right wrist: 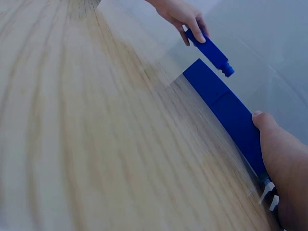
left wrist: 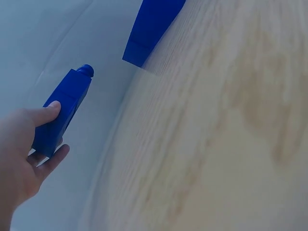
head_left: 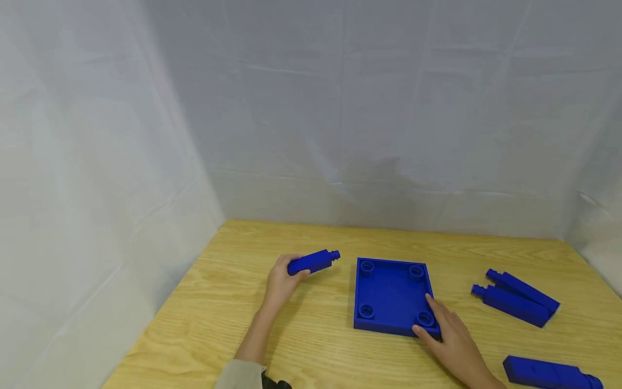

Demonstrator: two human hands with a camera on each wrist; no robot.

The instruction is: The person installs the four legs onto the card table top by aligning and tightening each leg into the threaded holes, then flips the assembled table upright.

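A square blue tray-like base with a round socket in each corner lies on the wooden table. My right hand grips its near right corner, thumb at the edge; the base and that thumb show in the right wrist view. My left hand holds one end of a blue peg-ended bar left of the base, lifted slightly. In the left wrist view the fingers wrap the bar, and a corner of the base shows above.
Two more blue bars lie side by side at the right of the table, and another bar lies near the front right edge. White cloth walls close in the table at the left, back and right.
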